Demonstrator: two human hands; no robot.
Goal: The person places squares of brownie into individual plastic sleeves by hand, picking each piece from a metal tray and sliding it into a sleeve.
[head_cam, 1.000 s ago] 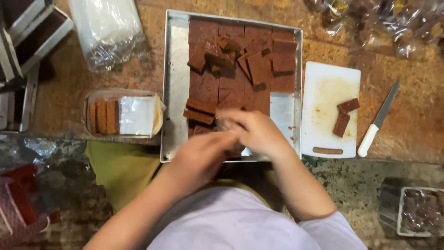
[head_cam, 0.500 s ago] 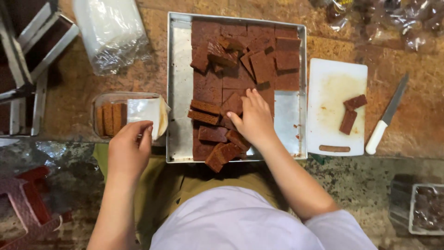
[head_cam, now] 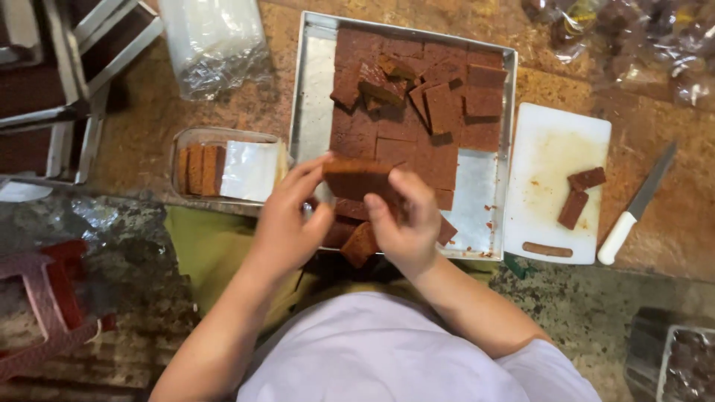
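Your left hand (head_cam: 287,219) and right hand (head_cam: 406,223) both pinch one brown slab (head_cam: 356,177), fingers closed on its ends. You hold it level above the tray (head_cam: 313,89), just beside the box (head_cam: 223,167) of slices.

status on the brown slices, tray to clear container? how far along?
Done: about three slices stand at the left end of the clear container, with a white sheet beside them. In hand: left hand and right hand together hold a stack of slices above the metal tray. Left: most of the tray's slices remain, plus a few pieces on the white cutting board.
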